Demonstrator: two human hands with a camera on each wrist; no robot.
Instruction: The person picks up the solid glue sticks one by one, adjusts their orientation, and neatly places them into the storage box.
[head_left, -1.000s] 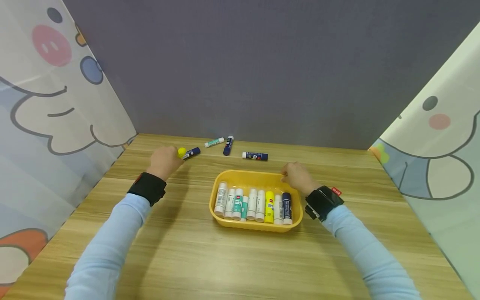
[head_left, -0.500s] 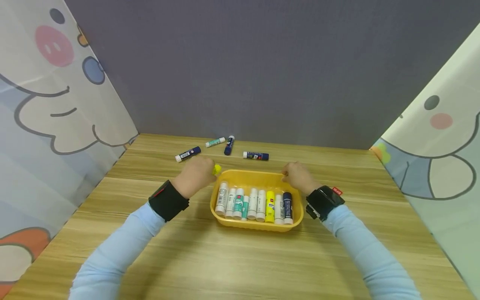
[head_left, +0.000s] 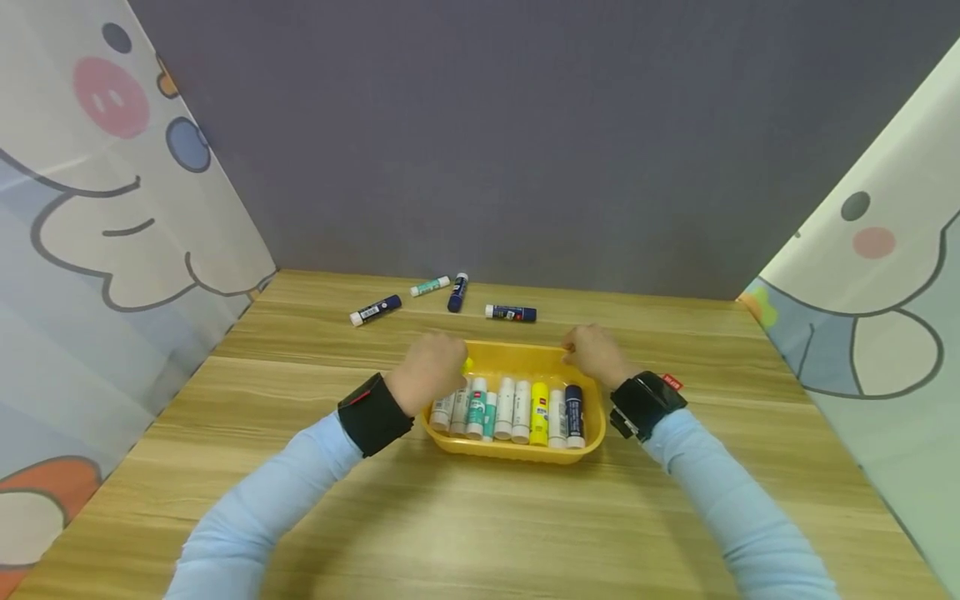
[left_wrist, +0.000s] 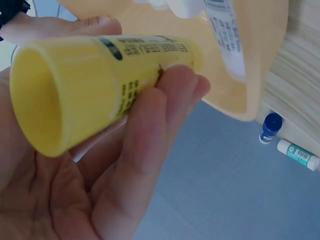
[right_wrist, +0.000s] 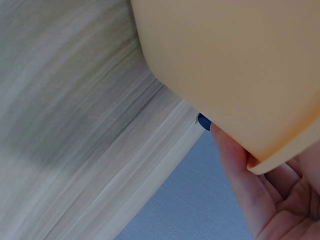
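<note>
My left hand (head_left: 431, 373) is over the left end of a yellow plastic basket (head_left: 517, 454), gripping a yellow glue stick (left_wrist: 115, 85). In the left wrist view fingers and thumb wrap its barrel, and its hollow-looking yellow end faces the camera. Only a sliver of it shows in the head view. At the basket's back right corner, my right hand (head_left: 595, 357) pinches the rim, fingers on the outer wall in the right wrist view. A row of glue sticks lies inside, among them a yellow one (head_left: 539, 414) and a dark blue one (head_left: 574, 417) at the right end.
Behind the basket lie several loose glue sticks: a blue-and-white one (head_left: 376, 310), a small teal one (head_left: 430, 287), a dark blue one (head_left: 458, 292) and another dark blue one (head_left: 511, 313). A grey partition (head_left: 495, 150) stands along the table's back edge.
My left hand has carried the yellow glue stick from the far left, beside the blue-and-white stick, rightward to the basket. My right hand has stayed on the rim.
</note>
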